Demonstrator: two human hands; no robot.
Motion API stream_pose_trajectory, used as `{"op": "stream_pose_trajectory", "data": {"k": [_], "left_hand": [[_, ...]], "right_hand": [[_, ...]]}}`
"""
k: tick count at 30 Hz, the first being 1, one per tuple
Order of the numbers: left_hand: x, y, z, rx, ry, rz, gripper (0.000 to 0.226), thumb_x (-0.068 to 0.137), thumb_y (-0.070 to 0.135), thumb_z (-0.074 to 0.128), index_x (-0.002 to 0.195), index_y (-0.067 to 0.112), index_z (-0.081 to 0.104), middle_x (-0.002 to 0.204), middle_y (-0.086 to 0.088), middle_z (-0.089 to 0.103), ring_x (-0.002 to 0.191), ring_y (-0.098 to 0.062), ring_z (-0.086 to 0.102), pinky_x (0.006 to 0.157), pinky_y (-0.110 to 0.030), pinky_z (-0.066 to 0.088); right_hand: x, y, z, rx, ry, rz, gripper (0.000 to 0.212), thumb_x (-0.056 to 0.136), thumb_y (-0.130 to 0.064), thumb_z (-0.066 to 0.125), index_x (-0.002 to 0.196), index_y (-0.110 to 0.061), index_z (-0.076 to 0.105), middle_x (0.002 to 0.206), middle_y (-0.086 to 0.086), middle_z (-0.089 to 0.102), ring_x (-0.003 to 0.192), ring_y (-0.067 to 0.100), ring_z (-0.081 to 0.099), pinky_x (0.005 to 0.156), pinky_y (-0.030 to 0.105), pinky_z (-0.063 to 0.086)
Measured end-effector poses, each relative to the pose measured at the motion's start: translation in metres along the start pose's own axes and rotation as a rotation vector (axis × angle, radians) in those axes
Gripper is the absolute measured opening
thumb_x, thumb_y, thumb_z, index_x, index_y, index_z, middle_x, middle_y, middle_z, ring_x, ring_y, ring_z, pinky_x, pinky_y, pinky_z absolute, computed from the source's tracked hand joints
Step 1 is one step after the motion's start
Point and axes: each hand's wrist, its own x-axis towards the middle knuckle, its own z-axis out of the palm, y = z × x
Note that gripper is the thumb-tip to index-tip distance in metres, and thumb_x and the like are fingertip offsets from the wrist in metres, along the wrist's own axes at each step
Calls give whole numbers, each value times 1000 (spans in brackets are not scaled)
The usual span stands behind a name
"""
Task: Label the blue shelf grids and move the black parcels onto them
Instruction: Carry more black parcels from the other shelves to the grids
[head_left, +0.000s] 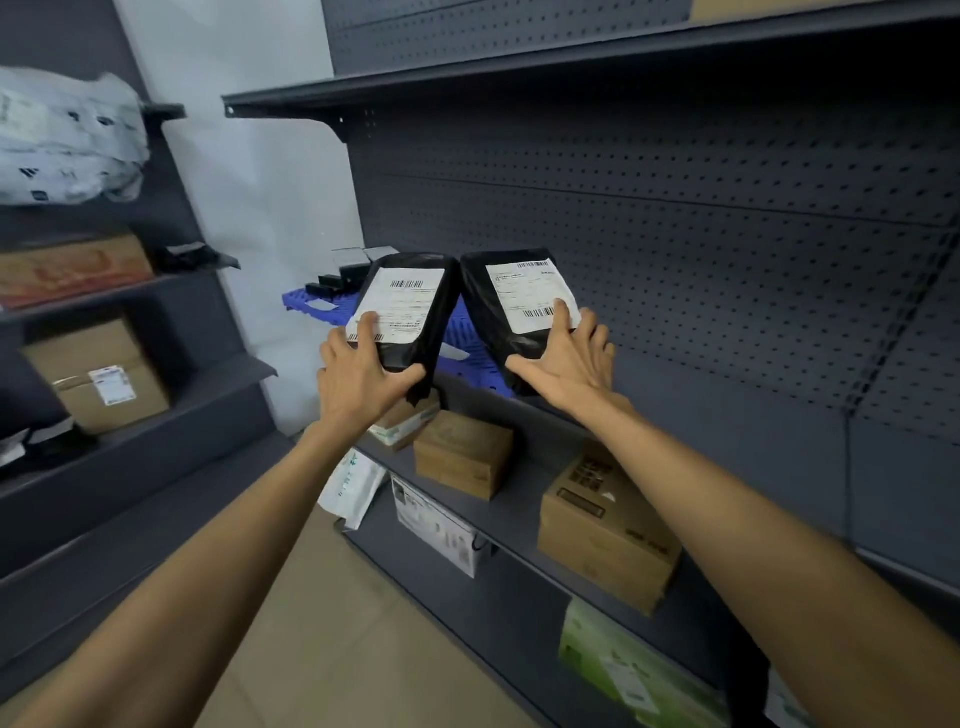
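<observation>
Two black parcels with white shipping labels are held up in front of the dark shelf. My left hand (363, 371) grips the left parcel (410, 312) at its lower end, thumb across the bottom corner. The right parcel (511, 306) tilts to the left, its lower end on the shelf edge, and my right hand (569, 358) holds it with fingers on the label and thumb under the bottom. Behind and between the parcels lies the blue shelf grid (465, 332) on the shelf, mostly hidden. A small white label (323, 307) lies on the grid's left part.
Small black and grey boxes (343, 275) sit at the grid's far left end. Below are cardboard boxes (462, 452) (608, 530), a white mailer (353, 486) and a green pack (623, 670). A second rack at left holds a brown box (98, 374) and white bags (67, 135).
</observation>
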Motion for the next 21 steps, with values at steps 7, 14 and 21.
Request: {"op": "stream_pose_trajectory", "data": {"k": [7,14,21], "left_hand": [[76,-32,39,-15,-35,15,88,71,62,66,142,25,29,136,-16,35,126,-37,35,100,-53,41],[170,-23,104,-30,-102,61,85,72,59,68,141,25,32,133,-18,37,126,-39,35,99,-55,41],[239,-26,156,-5,-246,116,85,74,63,65,143,27,31,138,-17,34,130,-37,31,100,-53,37]], "right_hand": [[68,-23,52,-22,-6,40,102,73,-63,61,152,-17,15,151,21,21,132,41,28,108,48,28],[162,-6,90,-38,3,115,102,73,-67,59,152,-18,16,152,22,22,133,42,28,108,50,27],[212,3,130,-72,-50,233,101,73,-68,58,151,-19,18,148,20,27,131,41,29,105,48,29]]}}
